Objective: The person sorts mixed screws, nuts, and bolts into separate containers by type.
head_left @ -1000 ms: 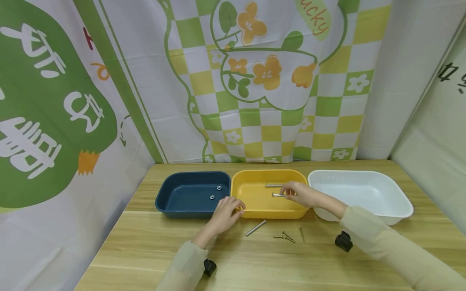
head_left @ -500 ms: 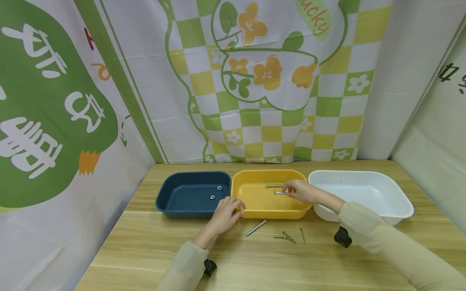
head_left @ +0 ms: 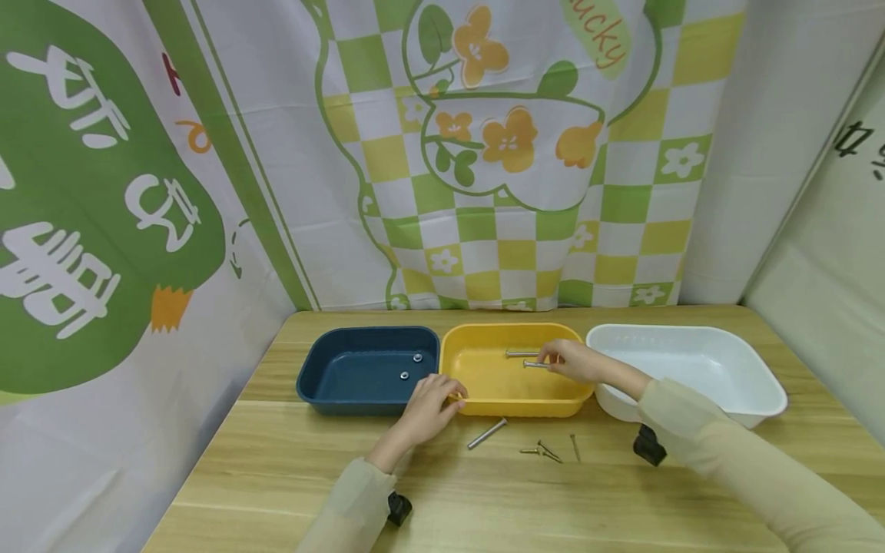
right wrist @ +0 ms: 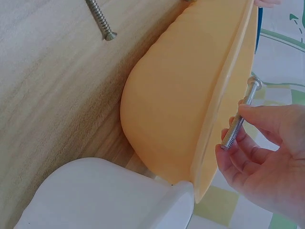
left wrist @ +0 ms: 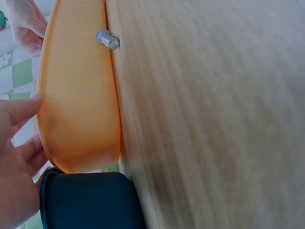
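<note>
Bolt (right wrist: 235,128): silver, round head, threaded toward the tip; pinched in the right hand (head_left: 570,361) above the yellow tray (head_left: 484,378), near level, head pointing left in the head view. Yellow tray: rounded corners, upright, left hand (head_left: 430,403) touching its near-left rim.

You read "ucky" (head_left: 600,37) on the cloth (head_left: 532,153) behind the yellow tray (head_left: 518,408); characters (head_left: 44,301) on sheets (head_left: 166,369) either side of it are unclear.

Wooden table (head_left: 525,507), checkered floral curtain (head_left: 498,253), pale wall (head_left: 830,299)
</note>
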`<state>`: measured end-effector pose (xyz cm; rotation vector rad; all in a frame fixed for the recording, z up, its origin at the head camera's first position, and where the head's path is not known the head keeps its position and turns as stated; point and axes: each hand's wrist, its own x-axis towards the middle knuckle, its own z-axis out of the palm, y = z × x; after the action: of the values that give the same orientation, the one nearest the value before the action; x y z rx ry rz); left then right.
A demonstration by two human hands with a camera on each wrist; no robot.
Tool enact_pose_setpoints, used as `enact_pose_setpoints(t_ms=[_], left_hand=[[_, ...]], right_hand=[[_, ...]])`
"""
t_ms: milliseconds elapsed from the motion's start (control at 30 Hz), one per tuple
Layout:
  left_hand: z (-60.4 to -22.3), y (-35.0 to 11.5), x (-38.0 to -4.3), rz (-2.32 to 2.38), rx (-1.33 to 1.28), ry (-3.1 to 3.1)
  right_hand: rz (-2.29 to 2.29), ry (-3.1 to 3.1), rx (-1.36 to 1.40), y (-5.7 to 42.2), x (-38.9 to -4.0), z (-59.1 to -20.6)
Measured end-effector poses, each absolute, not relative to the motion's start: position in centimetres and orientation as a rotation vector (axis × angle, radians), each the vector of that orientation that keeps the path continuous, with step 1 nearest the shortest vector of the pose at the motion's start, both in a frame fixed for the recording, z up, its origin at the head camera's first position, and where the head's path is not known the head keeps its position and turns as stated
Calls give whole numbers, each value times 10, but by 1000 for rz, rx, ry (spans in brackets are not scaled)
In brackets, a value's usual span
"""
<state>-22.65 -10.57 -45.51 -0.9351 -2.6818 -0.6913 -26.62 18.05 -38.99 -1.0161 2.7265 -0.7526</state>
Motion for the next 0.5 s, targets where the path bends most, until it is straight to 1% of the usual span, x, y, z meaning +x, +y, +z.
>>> enact_pose_setpoints(t_ms=[500], left_hand=[[-453,-105,-226,-695,-919,-2709]], right_hand=[[-797,2761,-993,173,-264,-391]])
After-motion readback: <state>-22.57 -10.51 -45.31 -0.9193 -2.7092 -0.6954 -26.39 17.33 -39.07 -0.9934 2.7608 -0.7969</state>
